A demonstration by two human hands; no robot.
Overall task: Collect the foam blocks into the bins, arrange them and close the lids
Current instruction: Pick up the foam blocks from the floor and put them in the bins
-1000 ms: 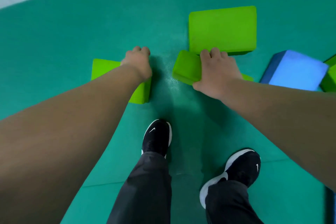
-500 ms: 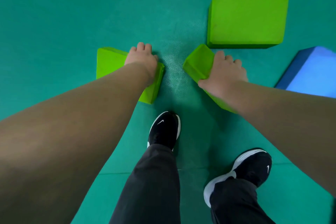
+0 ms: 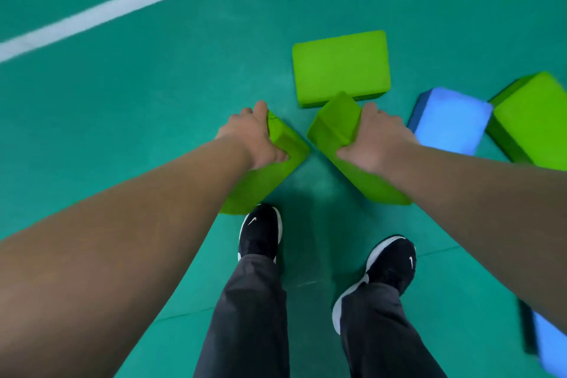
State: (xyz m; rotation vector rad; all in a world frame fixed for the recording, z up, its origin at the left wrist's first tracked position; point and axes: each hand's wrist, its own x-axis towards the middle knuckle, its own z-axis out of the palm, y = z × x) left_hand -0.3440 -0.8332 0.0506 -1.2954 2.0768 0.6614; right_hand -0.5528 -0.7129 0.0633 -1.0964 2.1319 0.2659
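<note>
My left hand grips a green foam block, tilted off the green floor. My right hand grips a second green foam block, also lifted and tilted, its far end hidden under my forearm. The two held blocks nearly meet in front of my feet. Flat on the floor behind them is a third green block. To the right lie a blue block and another green block. No bin is in view.
My two black shoes stand on the green mat just below the held blocks. Part of another blue block shows at the lower right edge. A white floor line runs across the upper left.
Both hands have lifted their green blocks off the floor and turned them, bringing the near corners toward each other. The view has shifted, showing the white line and the right-hand blocks again.
</note>
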